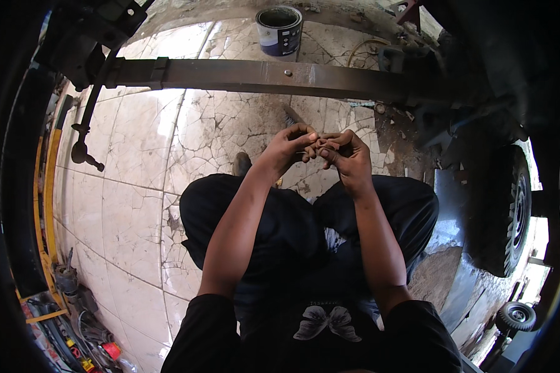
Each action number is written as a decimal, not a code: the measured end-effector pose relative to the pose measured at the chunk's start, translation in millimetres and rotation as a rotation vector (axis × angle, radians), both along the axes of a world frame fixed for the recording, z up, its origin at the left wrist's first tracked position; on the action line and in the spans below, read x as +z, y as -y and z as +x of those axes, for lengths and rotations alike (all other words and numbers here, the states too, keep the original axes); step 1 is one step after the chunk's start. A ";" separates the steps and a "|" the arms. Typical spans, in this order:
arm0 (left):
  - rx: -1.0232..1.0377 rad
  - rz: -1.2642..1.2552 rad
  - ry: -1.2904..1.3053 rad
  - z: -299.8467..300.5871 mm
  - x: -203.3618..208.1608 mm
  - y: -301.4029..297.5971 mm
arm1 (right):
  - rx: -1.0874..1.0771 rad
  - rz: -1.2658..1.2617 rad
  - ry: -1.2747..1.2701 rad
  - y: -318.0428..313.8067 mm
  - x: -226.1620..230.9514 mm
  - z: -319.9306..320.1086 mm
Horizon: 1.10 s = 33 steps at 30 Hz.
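My left hand (291, 148) and my right hand (350, 156) meet in front of my knees, fingertips touching or nearly so. The fingers of each are pinched around something small, mostly hidden by the fingers and too small to name. Dirt or grease darkens the fingertips. Just beyond my hands, a narrow dark object with a grey, brush-like end (290, 114) lies on the tiles, partly covered by my left hand. Farther off, a brown metal beam (230, 74) of a vehicle's underside runs across, with a small bolt head (288, 73) on it.
A dark paint bucket (280, 40) stands beyond the beam. At left hang a rod with a ball-joint end (81, 152) and a yellow frame (48, 199); tools (74, 348) lie below. A large tyre (516, 211) and a small wheel (515, 317) are at right. Cracked tiles (124, 217) cover the floor.
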<state>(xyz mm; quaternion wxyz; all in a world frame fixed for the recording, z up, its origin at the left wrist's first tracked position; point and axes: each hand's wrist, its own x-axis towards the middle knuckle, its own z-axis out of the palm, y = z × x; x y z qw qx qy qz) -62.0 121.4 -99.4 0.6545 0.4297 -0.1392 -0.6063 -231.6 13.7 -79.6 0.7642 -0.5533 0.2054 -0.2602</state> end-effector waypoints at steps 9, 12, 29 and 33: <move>0.145 -0.015 0.151 -0.6 -4.2 4.7 | -0.270 -0.350 -0.172 18.9 36.1 -13.4; 0.167 0.019 0.197 -5.8 2.8 8.5 | -0.383 -0.595 -0.296 42.3 36.7 -23.0; 0.190 0.083 0.433 -4.4 -5.1 8.0 | -0.026 -1.270 -0.589 123.0 101.2 66.4; 0.329 0.017 0.572 -6.1 6.5 21.7 | -0.047 -1.289 -0.628 121.4 104.9 88.1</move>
